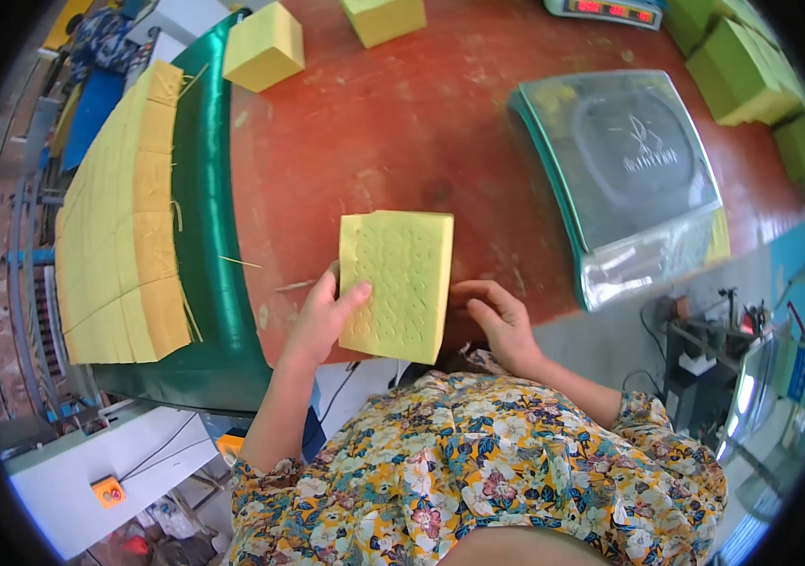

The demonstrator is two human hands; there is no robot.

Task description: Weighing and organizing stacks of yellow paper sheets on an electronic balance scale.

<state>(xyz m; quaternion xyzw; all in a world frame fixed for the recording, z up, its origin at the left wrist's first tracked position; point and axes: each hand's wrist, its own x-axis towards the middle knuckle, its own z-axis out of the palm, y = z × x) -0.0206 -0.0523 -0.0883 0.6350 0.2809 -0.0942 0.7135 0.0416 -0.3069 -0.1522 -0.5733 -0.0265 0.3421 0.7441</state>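
The yellow, rectangular, dimpled paper-like block (399, 283) is apparently being steadied in the gripping left hand (323, 321), the empty, open right hand (506, 330) probably needing to close on its edge.

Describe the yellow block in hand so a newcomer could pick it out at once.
Start at the red tabletop and come down to its near edge. There, the person's left hand grips the yellow block by its left side. Unlike the plain yellow blocks on the table's far side, this one's face bears rows of small curved marks.
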